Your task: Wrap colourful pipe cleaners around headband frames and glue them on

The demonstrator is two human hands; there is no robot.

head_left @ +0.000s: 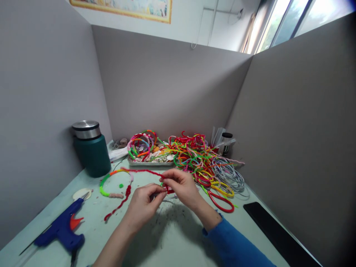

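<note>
A long red fuzzy strand (147,171) runs from above the coloured ring to my right hand (182,185), whose thumb and fingers pinch it. Close beside, at the lower left, my left hand (146,203) has its thumb and forefinger pressed together at a short red piece (170,191) that hangs between the hands. The fingers partly hide this piece. To the left lies a ring wrapped in green, orange, pink and other colours (105,185). A dark red twisted strand (121,204) trails down from the ring's right side.
A blue glue gun (59,227) lies at the front left, below a teal bottle (93,154). Behind the hands are a metal tray (150,164) of buttons and rings and a heap of coloured strands (191,154). A red-handled tool (222,202) and black strip (278,233) lie right.
</note>
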